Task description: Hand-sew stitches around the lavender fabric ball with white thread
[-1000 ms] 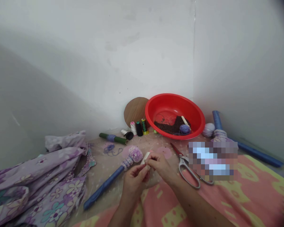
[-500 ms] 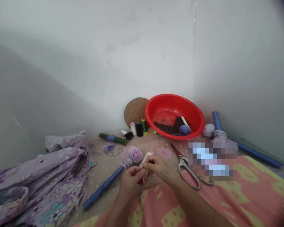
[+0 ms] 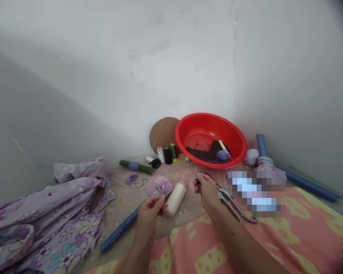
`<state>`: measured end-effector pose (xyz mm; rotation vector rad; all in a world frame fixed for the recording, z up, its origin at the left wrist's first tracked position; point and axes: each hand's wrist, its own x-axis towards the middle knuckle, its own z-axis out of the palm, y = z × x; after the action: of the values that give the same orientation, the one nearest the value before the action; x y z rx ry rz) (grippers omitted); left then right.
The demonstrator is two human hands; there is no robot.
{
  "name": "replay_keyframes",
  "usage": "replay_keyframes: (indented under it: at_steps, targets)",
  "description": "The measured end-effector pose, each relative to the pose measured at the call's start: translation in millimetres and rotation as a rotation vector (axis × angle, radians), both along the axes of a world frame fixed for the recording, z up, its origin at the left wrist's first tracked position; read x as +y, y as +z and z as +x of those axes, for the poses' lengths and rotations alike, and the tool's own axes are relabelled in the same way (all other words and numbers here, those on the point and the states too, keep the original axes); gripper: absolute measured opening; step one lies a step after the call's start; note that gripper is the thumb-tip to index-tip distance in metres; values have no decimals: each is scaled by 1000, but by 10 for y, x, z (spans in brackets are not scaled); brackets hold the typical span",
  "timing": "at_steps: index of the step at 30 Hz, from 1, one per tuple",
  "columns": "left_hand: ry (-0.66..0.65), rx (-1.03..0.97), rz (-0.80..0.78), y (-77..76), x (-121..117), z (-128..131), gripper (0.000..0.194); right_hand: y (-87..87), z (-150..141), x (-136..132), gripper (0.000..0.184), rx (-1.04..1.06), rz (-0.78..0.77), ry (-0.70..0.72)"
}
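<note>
My left hand (image 3: 152, 214) is closed in a pinch beside the lower end of a white thread spool (image 3: 175, 199). A pale bit of thread seems to show at its fingertips. My right hand (image 3: 208, 190) is closed, its fingers curled around a small dark-blue thing that I cannot make out. Just beyond the right wrist lie the grey-handled scissors (image 3: 237, 209), their blades partly hidden by that hand. Behind my left hand are a floral cloth-wrapped ball (image 3: 162, 185) and its blue stick (image 3: 120, 232), their joint partly covered.
A red basin (image 3: 185, 131) with dark material and a purple yarn ball leans at the back. Thread spools (image 3: 167, 155) stand beside a cardboard disc (image 3: 162, 133). Floral fabric (image 3: 65, 228) lies left, a pink-yellow blanket (image 3: 308, 236) right. A green tube (image 3: 145, 168) lies behind.
My hands have moved apart: the right went right, over the scissors' blades, and the left shifted slightly left. The white spool between them now shows fully.
</note>
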<state>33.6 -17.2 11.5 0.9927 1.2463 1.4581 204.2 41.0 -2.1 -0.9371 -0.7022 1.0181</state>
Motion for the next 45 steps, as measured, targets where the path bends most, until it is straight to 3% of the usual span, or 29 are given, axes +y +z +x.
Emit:
replay_keyframes:
  at_steps: [11, 21, 25, 39, 45]
  targets:
    - [61, -72, 59, 9, 44, -174, 30, 8, 228, 143, 17, 249, -129, -222]
    - [25, -20, 19, 93, 4, -179, 29, -70, 292, 215, 10, 215, -193, -218]
    - [4, -15, 78, 81, 18, -200, 22, -98, 289, 223, 10, 199, -201, -206]
    - [-481, -121, 195, 50, -51, -233, 17, -236, 270, 276, 14, 161, -175, -138]
    - [-567, -173, 236, 1, -61, -175, 17, -286, 260, 289, 15, 158, -154, -99]
